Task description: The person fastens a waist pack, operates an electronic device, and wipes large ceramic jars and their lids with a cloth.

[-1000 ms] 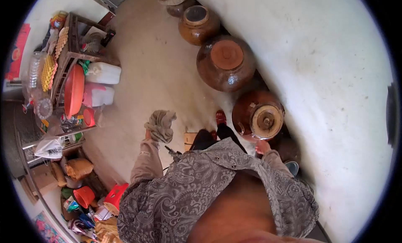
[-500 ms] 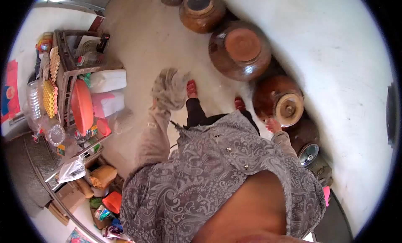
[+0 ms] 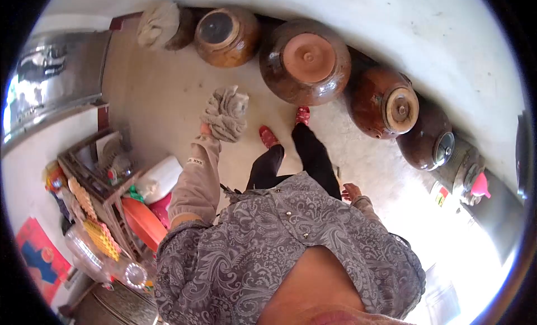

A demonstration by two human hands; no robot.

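Indoors, a person stands by 4 brown jars along a white wall, left hand (image 3: 206, 130) raised with fingers bunched round a grey rag (image 3: 225, 112) held above the bare floor (image 3: 162, 95). Right hand (image 3: 351, 191) hangs low by the hip, fingers loosely curled and holding nothing. Loosely gripped, the rag could slip; a careless step might knock the big jar (image 3: 305, 61) near the red shoes (image 3: 285, 126). Lids hide most jars' contents; the dark-topped jar (image 3: 226, 28) shows nothing readable.

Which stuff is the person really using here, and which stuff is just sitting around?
In use:
left hand
crumpled grey cloth

Just there:
big brown glazed jar with clay lid
smaller brown jar with round lid
white plastic jug
empty right hand
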